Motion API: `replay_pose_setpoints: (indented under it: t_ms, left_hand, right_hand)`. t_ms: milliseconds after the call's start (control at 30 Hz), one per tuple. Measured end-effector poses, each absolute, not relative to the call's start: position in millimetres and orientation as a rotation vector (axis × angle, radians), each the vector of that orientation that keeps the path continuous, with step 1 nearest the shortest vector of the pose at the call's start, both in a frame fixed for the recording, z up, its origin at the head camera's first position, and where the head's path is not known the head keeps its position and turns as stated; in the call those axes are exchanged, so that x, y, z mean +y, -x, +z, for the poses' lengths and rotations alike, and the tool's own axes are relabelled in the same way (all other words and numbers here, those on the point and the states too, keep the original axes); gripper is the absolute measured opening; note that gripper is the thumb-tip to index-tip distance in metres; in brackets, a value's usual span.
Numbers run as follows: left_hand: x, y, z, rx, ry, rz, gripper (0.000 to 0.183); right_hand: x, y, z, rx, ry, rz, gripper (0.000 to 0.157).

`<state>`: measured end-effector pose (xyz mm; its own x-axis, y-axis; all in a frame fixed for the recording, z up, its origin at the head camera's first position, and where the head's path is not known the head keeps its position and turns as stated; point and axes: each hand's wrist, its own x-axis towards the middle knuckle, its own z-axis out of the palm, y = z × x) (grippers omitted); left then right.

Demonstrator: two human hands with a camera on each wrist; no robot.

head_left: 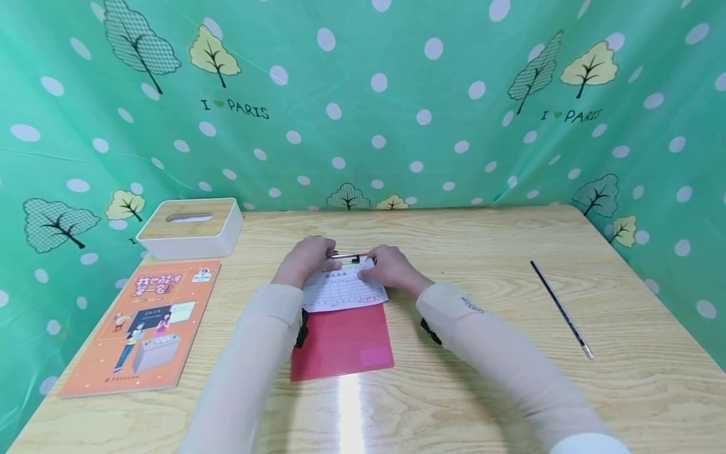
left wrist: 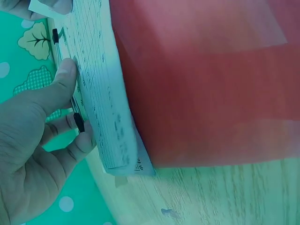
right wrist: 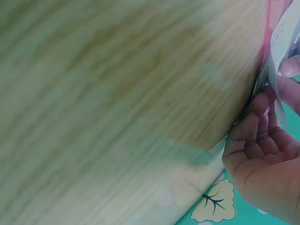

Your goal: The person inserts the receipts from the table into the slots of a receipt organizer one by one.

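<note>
A red clipboard point(head_left: 343, 347) lies on the table, with printed paper forms point(head_left: 340, 295) across its upper part. At its top edge is a metal clip point(left wrist: 78, 122) with black tips. My left hand point(head_left: 308, 260) holds this clip, the thumb on the wire side and the fingers near one black tip. My right hand point(head_left: 391, 267) pinches the upper right part of the forms between thumb and fingers, and the paper bends up there. In the right wrist view, paper edges show between the right fingers point(right wrist: 262, 105). The far side of the clip is hidden.
An orange book point(head_left: 153, 328) lies at the left, with a white tissue box point(head_left: 193, 243) with a wooden lid behind it. A dark pen-like stick point(head_left: 561, 309) lies at the right. A green patterned curtain point(head_left: 397, 126) hangs behind the wooden table point(head_left: 476, 239).
</note>
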<state>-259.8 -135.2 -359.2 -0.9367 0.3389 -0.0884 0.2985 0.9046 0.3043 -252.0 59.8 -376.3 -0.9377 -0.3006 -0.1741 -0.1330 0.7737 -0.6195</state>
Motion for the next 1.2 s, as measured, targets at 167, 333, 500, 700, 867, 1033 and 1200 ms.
replay_pose_setpoints:
  t_ms: [167, 333, 500, 700, 867, 1033, 1200]
  left_hand:
    - [-136, 259, -358, 2.921, -0.487, 0.475, 0.026]
    - [-136, 260, -357, 2.902, -0.438, 0.530, 0.023]
    - [-136, 261, -356, 2.880, -0.419, 0.542, 0.022]
    - [-137, 263, -355, 2.858, -0.434, 0.535, 0.023]
    - [-137, 263, -353, 2.839, -0.431, 0.546, 0.022]
    - [-137, 264, -353, 2.843, -0.446, 0.520, 0.024]
    - [-136, 265, -352, 2.849, -0.459, 0.485, 0.026]
  right_hand:
    - [58, 254, -375, 2.689, 0.312, -0.897, 0.023]
    - [58, 257, -374, 2.680, 0.271, -0.880, 0.025]
    - [58, 260, -373, 2.654, 0.215, -0.888, 0.028]
    - [57, 264, -374, 2.645, 0.186, -0.881, 0.029]
    - [55, 267, -375, 2.648, 0.162, -0.863, 0.029]
    - [54, 270, -375, 2.648, 0.158, -0.857, 0.031]
    - [55, 271, -376, 2.641, 0.157, -0.873, 0.033]
